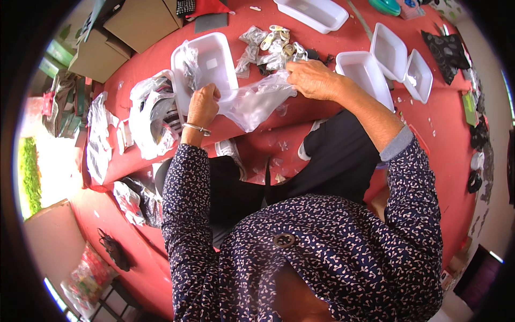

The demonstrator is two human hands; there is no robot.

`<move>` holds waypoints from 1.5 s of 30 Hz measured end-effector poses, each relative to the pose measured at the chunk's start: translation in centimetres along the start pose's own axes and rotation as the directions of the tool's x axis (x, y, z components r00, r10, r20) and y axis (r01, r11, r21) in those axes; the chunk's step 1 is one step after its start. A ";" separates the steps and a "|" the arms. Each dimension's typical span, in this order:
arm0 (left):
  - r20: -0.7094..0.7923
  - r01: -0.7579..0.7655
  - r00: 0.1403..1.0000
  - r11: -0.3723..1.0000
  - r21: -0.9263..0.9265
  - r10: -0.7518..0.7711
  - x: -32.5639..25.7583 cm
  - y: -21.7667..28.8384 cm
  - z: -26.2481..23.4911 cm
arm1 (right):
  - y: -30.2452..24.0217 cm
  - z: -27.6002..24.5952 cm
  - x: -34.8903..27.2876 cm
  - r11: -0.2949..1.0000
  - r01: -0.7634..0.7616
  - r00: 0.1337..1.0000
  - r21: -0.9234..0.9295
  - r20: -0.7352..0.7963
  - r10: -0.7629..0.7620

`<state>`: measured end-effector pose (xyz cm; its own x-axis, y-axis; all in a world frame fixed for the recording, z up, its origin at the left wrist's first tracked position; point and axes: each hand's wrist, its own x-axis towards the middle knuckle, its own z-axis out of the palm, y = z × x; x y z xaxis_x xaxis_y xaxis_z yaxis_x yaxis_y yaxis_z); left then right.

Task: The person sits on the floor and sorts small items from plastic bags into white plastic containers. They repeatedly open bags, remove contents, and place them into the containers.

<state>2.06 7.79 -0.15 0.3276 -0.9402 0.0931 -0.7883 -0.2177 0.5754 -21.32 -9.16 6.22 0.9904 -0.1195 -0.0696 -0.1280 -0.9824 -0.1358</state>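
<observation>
Clear plastic bag (255, 102) stretched between both hands at the near edge of the red table (348, 40): left hand (204, 104) fisted on its left end, right hand (314, 79) pinching its far right corner. White tray (206, 61) lies just behind; small packets (271, 45) beyond.

White trays (390, 51), cardboard boxes (140, 22)

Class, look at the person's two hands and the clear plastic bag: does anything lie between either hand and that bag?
Nothing visible does. The left hand and right hand both already grip the clear plastic bag directly.
</observation>
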 end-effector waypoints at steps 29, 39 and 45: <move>0.449 0.528 0.705 -0.017 -0.849 -0.548 1.9 4.1 1.2 | -0.5 6.4 1.5 0.859 -0.380 0.866 0.342 -0.194 0.461; 0.403 0.410 0.909 0.422 -0.809 -0.110 1.4 5.9 0.1 | -4.8 4.6 4.5 0.795 -0.094 0.825 0.599 -0.400 0.399; 0.388 0.252 0.920 0.671 -0.697 0.057 2.5 5.8 2.3 | -4.9 4.7 5.5 0.799 0.101 0.792 0.592 -0.534 0.295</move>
<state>-2.86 3.59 1.55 0.0543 -0.9790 -0.1966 -0.0838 -0.2007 0.9761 -15.51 -4.33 1.87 0.7743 -0.4615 0.4330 -0.0328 -0.7126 -0.7008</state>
